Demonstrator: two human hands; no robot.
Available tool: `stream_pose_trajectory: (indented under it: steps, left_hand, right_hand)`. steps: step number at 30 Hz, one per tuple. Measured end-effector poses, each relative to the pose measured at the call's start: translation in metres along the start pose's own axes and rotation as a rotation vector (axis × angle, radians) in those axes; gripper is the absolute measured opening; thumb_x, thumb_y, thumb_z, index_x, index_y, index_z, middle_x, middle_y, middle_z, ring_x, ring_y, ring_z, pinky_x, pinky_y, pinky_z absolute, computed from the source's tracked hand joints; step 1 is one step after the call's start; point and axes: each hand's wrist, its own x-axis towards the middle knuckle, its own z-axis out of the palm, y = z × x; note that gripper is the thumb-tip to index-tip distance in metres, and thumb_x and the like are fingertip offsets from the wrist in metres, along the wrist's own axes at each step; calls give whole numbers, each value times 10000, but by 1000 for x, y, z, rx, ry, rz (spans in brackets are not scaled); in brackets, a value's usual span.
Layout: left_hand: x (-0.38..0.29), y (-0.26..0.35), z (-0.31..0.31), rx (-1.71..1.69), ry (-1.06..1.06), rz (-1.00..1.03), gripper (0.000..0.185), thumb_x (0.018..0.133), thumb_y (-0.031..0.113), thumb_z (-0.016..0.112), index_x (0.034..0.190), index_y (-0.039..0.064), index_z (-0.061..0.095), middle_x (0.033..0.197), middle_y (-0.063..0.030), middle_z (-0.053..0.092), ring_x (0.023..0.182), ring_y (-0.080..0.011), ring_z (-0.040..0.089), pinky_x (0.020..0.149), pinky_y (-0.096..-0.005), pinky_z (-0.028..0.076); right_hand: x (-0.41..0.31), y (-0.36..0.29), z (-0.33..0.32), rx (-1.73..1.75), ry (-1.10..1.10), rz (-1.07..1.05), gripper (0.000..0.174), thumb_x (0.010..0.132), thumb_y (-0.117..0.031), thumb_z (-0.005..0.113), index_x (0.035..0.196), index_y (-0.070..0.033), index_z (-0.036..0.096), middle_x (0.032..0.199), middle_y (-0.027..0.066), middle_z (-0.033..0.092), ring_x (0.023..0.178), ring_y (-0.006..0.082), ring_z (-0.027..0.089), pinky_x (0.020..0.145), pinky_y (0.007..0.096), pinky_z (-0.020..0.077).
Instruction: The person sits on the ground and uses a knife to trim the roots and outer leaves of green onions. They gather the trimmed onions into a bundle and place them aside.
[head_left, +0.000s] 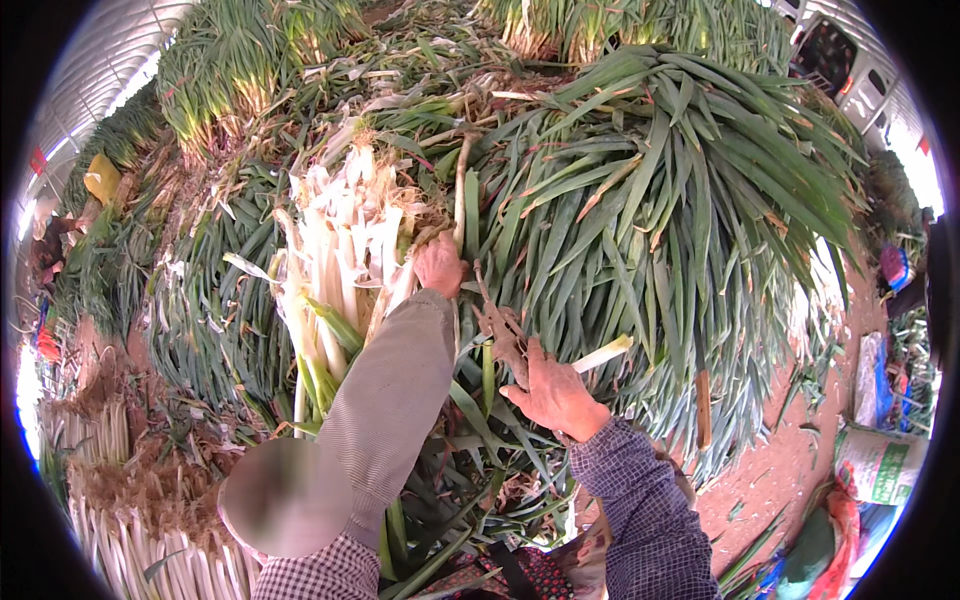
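My left hand (440, 264) reaches forward in a grey sleeve. Its fingers are curled at the side of a bunch of white leek-like stalks (337, 255), close to the roots. One long pale stalk (461, 187) runs past its knuckles, its contact with the fingers partly hidden. Lower right, my right hand (553, 390) has its fingers around a clump of brown withered leaves (506, 334). A cut white stalk end (604, 352) sticks out beyond that hand. Beside it spreads a large pile of long, flat green leaves (645, 210).
More bundled greens (240, 82) stand behind and to the left. Rows of white stalks with roots (157, 532) lie lower left. A wooden handle (702, 409) rests against the leaves. A white bucket (881, 465) and bags are at right; a vehicle (829, 56) is parked at far right.
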Motion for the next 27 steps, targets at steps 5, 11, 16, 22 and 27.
stream_pose_trajectory:
  steps: [5, 11, 16, 22, 27]
  left_hand:
    - [-80, -20, -38, -165, -21, 136, 464, 743, 172, 728, 1054, -45, 460, 821, -284, 609, 838, -455, 604, 712, -520, 479]
    - [-228, -44, -53, -484, -76, -130, 367, 763, 176, 644, 1044, -41, 548, 785, -248, 633, 757, -396, 636, 686, -475, 484]
    - [-306, -49, -62, -575, -179, -338, 381, 779, 171, 623, 1096, -32, 563, 822, -202, 638, 749, -310, 640, 688, -394, 499]
    - [-323, -53, -69, -878, -144, -391, 357, 802, 136, 620, 1116, -27, 570, 848, -106, 625, 743, -178, 571, 672, -350, 484]
    - [-322, -51, -68, -705, -93, -437, 501, 795, 139, 651, 1243, 9, 468, 927, -177, 640, 831, -305, 637, 740, -404, 500]
  right_hand:
    - [-3, -16, -3, 146, -163, 151, 797, 822, -363, 676, 1312, 164, 332, 1022, 333, 608, 836, 427, 648, 704, 449, 553]
    - [-28, -40, 26, 173, -210, 68, 821, 804, -332, 698, 1320, 182, 320, 930, 326, 631, 814, 433, 654, 692, 469, 542]
    - [-24, -44, 37, 181, -135, 55, 809, 793, -304, 720, 1311, 185, 336, 877, 313, 645, 792, 434, 660, 681, 474, 542]
    - [-63, -68, 37, 220, -276, 45, 782, 814, -316, 695, 1324, 150, 328, 943, 314, 634, 853, 436, 647, 757, 483, 529]
    - [-157, -102, 53, 233, -318, -107, 830, 808, -327, 682, 1366, 137, 277, 978, 327, 599, 858, 464, 626, 769, 505, 520]
